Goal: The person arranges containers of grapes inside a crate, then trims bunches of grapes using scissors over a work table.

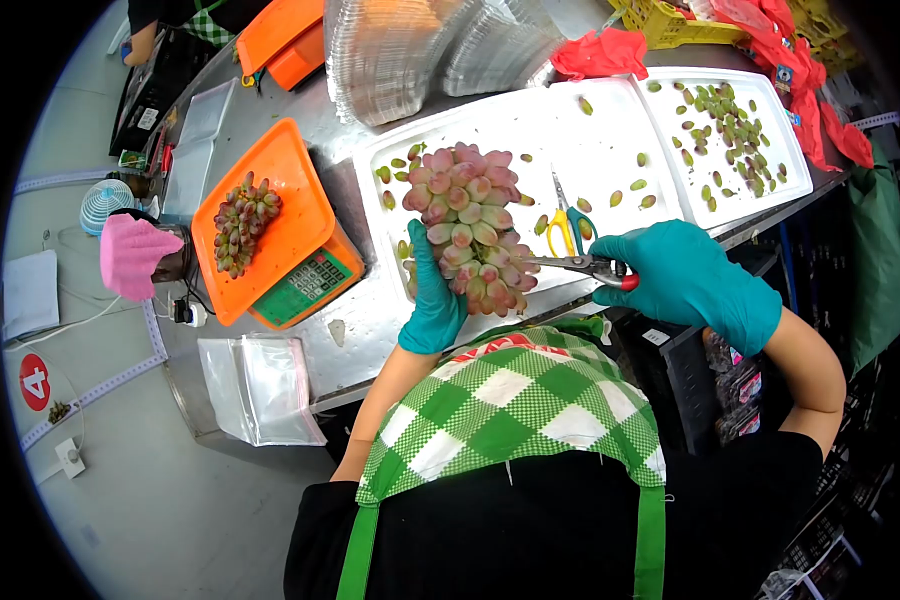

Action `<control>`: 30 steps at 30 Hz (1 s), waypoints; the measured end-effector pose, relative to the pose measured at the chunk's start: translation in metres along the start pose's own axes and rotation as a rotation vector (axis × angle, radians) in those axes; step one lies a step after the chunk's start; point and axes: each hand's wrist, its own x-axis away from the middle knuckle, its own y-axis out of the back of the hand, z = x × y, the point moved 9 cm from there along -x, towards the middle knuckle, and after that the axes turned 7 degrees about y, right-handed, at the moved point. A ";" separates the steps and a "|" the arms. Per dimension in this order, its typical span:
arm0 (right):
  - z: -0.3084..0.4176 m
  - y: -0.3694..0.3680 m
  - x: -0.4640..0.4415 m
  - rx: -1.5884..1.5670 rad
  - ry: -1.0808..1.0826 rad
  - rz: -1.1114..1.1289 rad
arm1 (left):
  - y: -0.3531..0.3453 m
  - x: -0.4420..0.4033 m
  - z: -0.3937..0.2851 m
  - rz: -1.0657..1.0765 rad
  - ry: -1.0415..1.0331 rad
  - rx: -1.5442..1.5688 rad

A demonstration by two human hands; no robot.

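A large bunch of pink-green grapes hangs over the left white tray. My left hand, in a teal glove, is closed on the bunch's left side; part of its fingers is hidden behind the grapes. In my gloved right hand is a pair of pruning snips with red on the handle. Their blades reach the lower right side of the bunch. Whether the blades touch a stem I cannot tell. Yellow-handled scissors lie in the tray among loose grapes.
An orange scale at left carries a smaller grape bunch. Clear bags lie at the table's front edge. Stacked clear containers stand behind the tray. A second white tray at right holds many loose grapes. Another person's arm shows top left.
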 end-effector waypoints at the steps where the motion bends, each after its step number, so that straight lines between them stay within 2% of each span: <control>1: -0.001 0.001 0.000 -0.043 0.019 -0.072 | 0.002 0.000 -0.001 -0.013 -0.022 0.021; 4: -0.009 -0.003 -0.003 -0.185 0.042 -0.255 | 0.005 -0.001 -0.004 -0.033 -0.060 0.081; 7: -0.024 -0.008 -0.008 -0.305 -0.012 -0.368 | -0.002 0.000 -0.007 0.056 -0.041 0.193; 8: -0.029 -0.010 -0.010 -0.316 -0.032 -0.414 | 0.016 -0.004 0.001 0.066 -0.007 0.284; 9: -0.035 -0.013 -0.013 -0.329 -0.054 -0.459 | 0.008 -0.006 0.008 0.339 0.054 0.418; 10: -0.040 -0.019 -0.016 -0.228 -0.065 -0.464 | 0.011 -0.005 0.010 0.397 0.081 0.456; 16: -0.069 -0.063 -0.037 0.012 -0.136 -0.555 | 0.038 0.000 -0.006 0.155 0.008 0.284; 21: -0.090 -0.092 -0.053 0.178 -0.165 -0.618 | 0.041 0.002 -0.025 0.087 -0.038 0.153; 22: -0.094 -0.093 -0.056 0.102 -0.205 -0.549 | 0.042 0.002 -0.027 0.075 -0.048 0.125; 25: -0.078 -0.080 -0.053 0.082 -0.188 -0.676 | 0.037 0.003 -0.039 0.040 -0.077 0.021; 29: -0.001 -0.018 -0.049 -0.892 0.393 -0.780 | 0.014 -0.001 -0.049 -0.030 -0.100 -0.165; 30: 0.012 -0.014 -0.049 -1.119 0.422 -0.773 | 0.007 -0.002 -0.047 -0.055 -0.092 -0.199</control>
